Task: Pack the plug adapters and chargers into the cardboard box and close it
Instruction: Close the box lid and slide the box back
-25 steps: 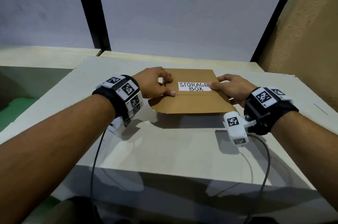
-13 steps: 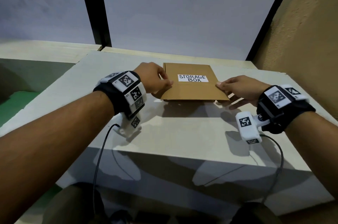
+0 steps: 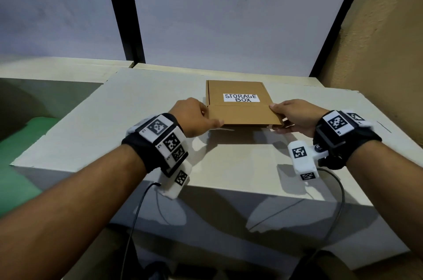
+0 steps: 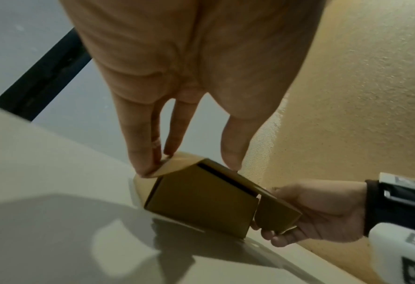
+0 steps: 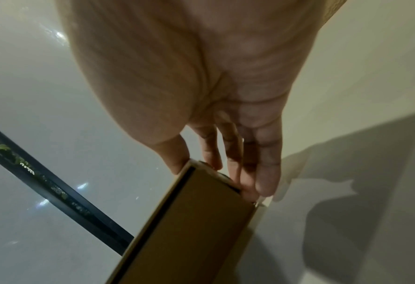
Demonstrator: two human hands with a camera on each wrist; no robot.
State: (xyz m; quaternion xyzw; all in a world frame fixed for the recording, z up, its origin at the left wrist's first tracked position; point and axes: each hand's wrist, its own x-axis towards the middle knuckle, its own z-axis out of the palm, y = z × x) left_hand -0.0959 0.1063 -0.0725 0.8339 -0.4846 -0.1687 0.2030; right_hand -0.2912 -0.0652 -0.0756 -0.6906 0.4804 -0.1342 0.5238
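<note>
A flat brown cardboard box (image 3: 238, 112) labelled STORAGE BOX lies on the pale table (image 3: 229, 165) with its lid down. My left hand (image 3: 194, 115) is at the near left corner. In the left wrist view its straight fingers (image 4: 138, 146) press the left side tab down and the thumb touches the lid's edge. My right hand (image 3: 295, 115) pinches the near right side tab (image 4: 274, 217), thumb on top and fingers beneath. The lid's front flap (image 4: 201, 199) hangs over the box front, slightly ajar. No adapters or chargers show.
A tan wall (image 3: 377, 51) stands close on the right. Grey panes with a black frame (image 3: 123, 16) rise behind the table. Left of the table the floor drops to a green surface (image 3: 18, 154). Cables hang from both wrist cameras.
Both hands have slid from the lid's top beside the label to the box's near corners. The lid now lies flat, and its front flap is bent down.
</note>
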